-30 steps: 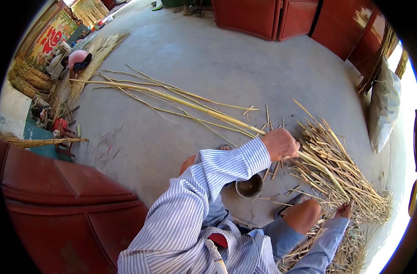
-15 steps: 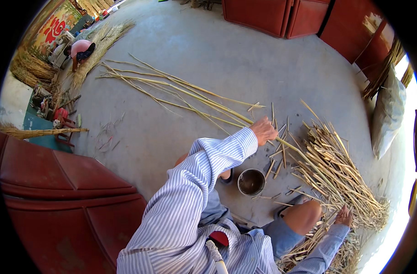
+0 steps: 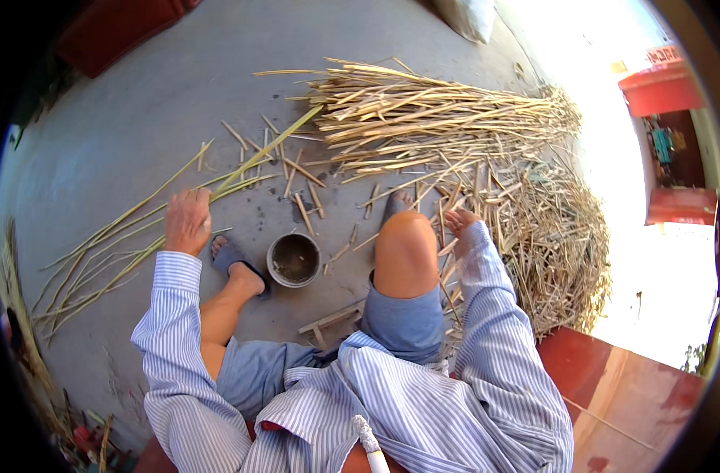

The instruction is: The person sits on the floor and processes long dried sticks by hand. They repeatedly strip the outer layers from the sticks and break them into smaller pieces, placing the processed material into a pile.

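Observation:
My left hand [image 3: 188,221] is closed round a few long yellow-green reed stalks [image 3: 293,130]. Their thicker ends reach right to the edge of a pile of cut straw-coloured sticks [image 3: 423,110], and the thin ends fan out to the lower left across the floor. Beyond my right knee, my right hand [image 3: 460,221] hovers beside a heap of short chips and shavings [image 3: 549,229]. Its fingers look partly stretched, and I see nothing held in them. Short cut pieces [image 3: 303,213] lie scattered between the two hands.
A dark round pot [image 3: 293,282] with brownish contents stands between my feet. Close to my seat lies a small wooden frame [image 3: 336,317]. A pale sack [image 3: 468,17] rests at the far edge, and a red panel [image 3: 612,394] is at lower right. A cigarette [image 3: 371,443] juts into view.
My view has swung to the right. My left hand has drawn back toward me, still gripping the stalks. My right hand remains near the chip heap, its fingers now less spread.

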The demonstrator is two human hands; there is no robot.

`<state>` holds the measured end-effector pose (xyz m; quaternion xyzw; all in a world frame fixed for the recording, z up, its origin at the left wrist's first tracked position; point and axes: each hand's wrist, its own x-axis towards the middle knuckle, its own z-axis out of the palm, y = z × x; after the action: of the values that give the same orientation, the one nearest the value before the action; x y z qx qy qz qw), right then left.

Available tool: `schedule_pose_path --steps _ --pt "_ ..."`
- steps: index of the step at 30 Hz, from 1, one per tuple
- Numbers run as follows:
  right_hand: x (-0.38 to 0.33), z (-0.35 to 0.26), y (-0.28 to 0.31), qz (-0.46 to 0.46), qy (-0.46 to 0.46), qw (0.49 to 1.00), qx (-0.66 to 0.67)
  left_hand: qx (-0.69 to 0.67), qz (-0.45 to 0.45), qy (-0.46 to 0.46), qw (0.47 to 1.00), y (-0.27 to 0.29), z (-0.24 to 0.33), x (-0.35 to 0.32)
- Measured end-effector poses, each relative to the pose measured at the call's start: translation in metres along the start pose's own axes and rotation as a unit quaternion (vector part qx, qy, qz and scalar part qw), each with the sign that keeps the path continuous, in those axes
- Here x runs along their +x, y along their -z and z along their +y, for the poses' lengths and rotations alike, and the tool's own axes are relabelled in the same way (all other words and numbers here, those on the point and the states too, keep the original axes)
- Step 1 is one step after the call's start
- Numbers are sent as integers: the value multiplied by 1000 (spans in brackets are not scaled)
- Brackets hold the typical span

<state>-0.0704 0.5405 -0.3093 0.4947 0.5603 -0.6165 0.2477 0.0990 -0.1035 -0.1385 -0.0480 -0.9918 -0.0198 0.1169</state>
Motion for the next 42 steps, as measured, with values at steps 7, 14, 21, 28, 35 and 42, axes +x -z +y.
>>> schedule_pose_path --steps 7,14,21,28,35,42 --pt "5 39 -39 54 83 982 -160 -12 -146 -25 989 -25 32 18" --pt "66 54 -87 68 20 954 -292 99 -182 55 977 -64 -45 0" --pt "90 62 -116 -9 -24 997 -80 116 -169 122 971 -31 -44 21" --pt "112 48 -129 80 101 952 -277 -26 -161 103 981 -7 30 82" --pt "81 41 -151 21 225 801 -554 -61 -241 82 965 -1 58 76" --pt "106 52 -154 64 202 798 -564 -50 -236 46 969 3 77 85"
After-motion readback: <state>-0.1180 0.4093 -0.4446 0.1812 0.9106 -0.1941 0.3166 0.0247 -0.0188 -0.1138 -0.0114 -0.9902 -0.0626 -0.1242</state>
